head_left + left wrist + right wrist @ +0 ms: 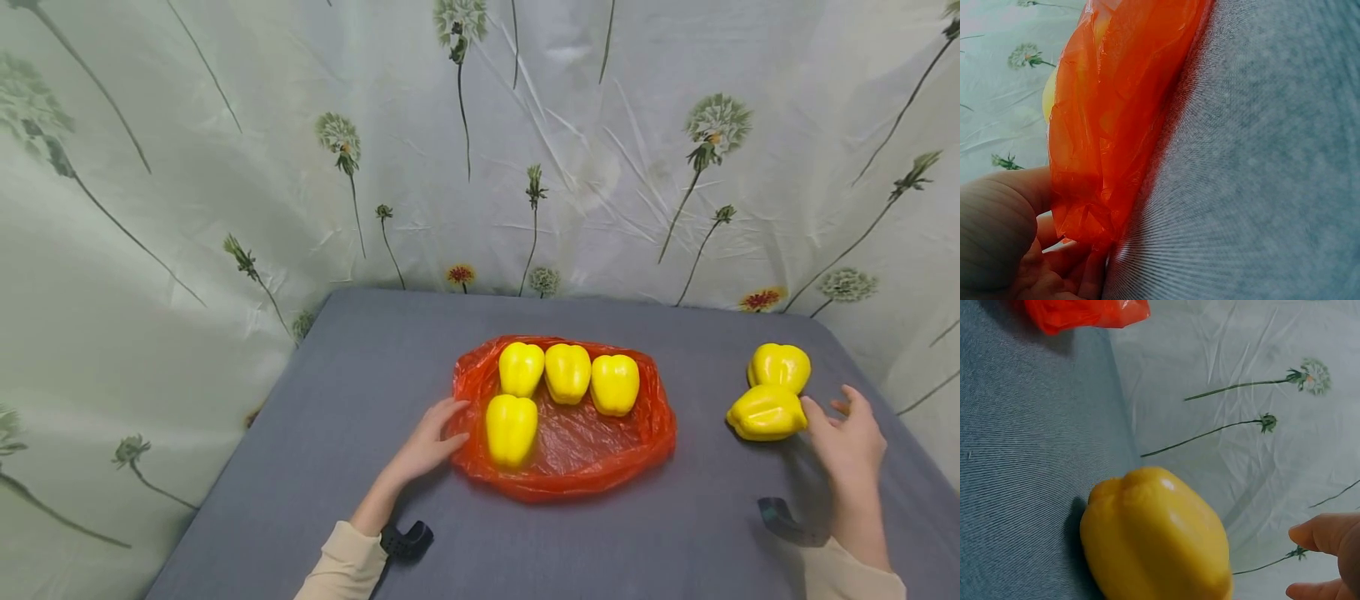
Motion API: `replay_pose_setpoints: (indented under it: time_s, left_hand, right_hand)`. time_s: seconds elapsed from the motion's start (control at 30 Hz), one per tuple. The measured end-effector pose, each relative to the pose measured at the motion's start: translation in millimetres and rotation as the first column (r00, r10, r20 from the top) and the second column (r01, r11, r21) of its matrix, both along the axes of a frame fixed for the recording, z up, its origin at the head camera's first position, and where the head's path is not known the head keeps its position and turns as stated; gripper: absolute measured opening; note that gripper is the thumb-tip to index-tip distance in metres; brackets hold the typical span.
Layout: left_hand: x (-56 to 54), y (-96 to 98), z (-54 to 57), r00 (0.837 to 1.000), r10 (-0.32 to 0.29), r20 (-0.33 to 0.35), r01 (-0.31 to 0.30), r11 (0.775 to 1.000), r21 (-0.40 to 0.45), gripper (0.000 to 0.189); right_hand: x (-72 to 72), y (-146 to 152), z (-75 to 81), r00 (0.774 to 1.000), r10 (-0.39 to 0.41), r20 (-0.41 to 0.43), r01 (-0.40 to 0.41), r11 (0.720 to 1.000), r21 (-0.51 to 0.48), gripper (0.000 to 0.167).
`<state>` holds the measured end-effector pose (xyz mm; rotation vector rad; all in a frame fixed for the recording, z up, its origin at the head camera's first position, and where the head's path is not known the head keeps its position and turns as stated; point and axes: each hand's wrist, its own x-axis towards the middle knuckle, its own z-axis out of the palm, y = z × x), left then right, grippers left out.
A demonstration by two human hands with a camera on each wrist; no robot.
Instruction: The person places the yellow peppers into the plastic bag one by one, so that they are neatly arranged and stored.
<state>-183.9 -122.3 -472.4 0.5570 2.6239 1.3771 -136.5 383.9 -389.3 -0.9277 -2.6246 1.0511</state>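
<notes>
A red plastic bag lies spread wide with its rim rolled down, and several yellow bell peppers stand inside along its back and left side. My left hand holds the bag's left side, its thumb and fingers around the bunched plastic. To the right of the bag, two more peppers rest on the table: one upright, the other lying on its side in front of it. Beside the lying pepper is my right hand, fingers spread and holding nothing; the right wrist view shows a gap between fingertips and pepper.
A grey cloth covers the table. Behind it and to the left hangs a pale curtain printed with dandelions. Dark bands sit at both wrists.
</notes>
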Motion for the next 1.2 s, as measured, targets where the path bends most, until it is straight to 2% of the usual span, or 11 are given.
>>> replay_pose_setpoints:
  time_s: [0.17, 0.3, 0.47, 0.67, 0.93, 1.07, 1.2]
  left_hand:
    - [0.5, -0.1, 1.2, 1.000, -0.006, 0.003, 0.006, 1.000, -0.006, 0.051]
    - [-0.3, 0.4, 2.6, 1.000, -0.009, -0.011, 0.009, 1.000, 0.003, 0.050]
    - [-1.8, 0.1, 4.7, 1.000, -0.016, -0.020, 0.016, 1.000, 0.004, 0.050]
    - [-1.2, -0.7, 2.8, 0.999, -0.026, -0.020, 0.026, 1.000, 0.003, 0.050]
    - [-1.4, -0.3, 1.1, 0.999, -0.030, -0.039, 0.029, 1.000, -0.004, 0.051]
    - [-1.7, 0.1, 1.6, 0.999, -0.028, -0.031, 0.028, 1.000, -0.002, 0.050]
    - [-1.8, 0.0, 1.6, 0.999, -0.022, -0.033, 0.022, 1.000, 0.001, 0.050]
  right_hand:
    - [-2.8, 6, -10.0, 0.998, 0.059, 0.010, -0.060, 0.997, 0.053, 0.069]
    - [-5.6, 7, -15.0, 0.991, 0.118, 0.060, -0.121, 0.991, 0.052, 0.070]
    - [-9.9, 4, -19.1, 0.981, 0.150, 0.121, -0.156, 0.987, 0.040, 0.072]
    - [-9.7, 1, -25.1, 0.979, 0.161, 0.128, -0.165, 0.986, 0.021, 0.071]
    - [-11.9, 2, -28.9, 0.950, 0.268, 0.161, -0.263, 0.964, -0.052, 0.083]
    - [-13.5, -1, -30.0, 0.939, 0.322, 0.122, -0.314, 0.946, -0.080, 0.083]
    - [-15.5, -6, -31.8, 0.929, 0.366, 0.049, -0.361, 0.928, -0.095, 0.082]
